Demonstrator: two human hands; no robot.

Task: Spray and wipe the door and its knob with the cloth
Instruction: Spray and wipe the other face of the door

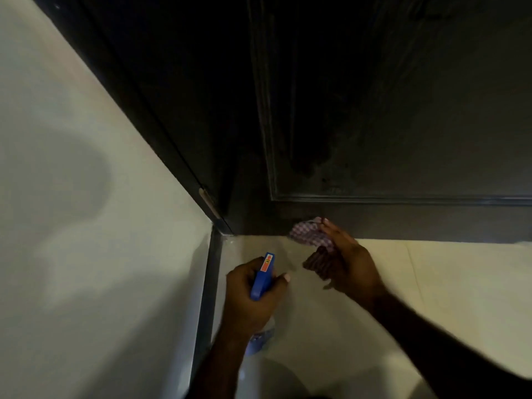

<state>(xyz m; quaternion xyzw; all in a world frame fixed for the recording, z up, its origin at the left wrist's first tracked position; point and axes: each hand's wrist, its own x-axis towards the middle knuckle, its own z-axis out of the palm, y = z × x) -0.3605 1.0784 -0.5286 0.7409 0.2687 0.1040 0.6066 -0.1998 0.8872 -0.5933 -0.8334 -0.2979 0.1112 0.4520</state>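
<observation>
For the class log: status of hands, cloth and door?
Left hand grips spray bottle. Right hand presses cloth on door bottom rail. Knob out of view.

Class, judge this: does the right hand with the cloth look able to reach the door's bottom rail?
Probably yes: the right hand already holds the cloth against the door there, nothing between.

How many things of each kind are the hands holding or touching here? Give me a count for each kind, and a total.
Spray bottle, held in the left hand: 1
Cloth, held by the right hand at the bottom of the door: 1
Door: 1
Total: 3
</observation>
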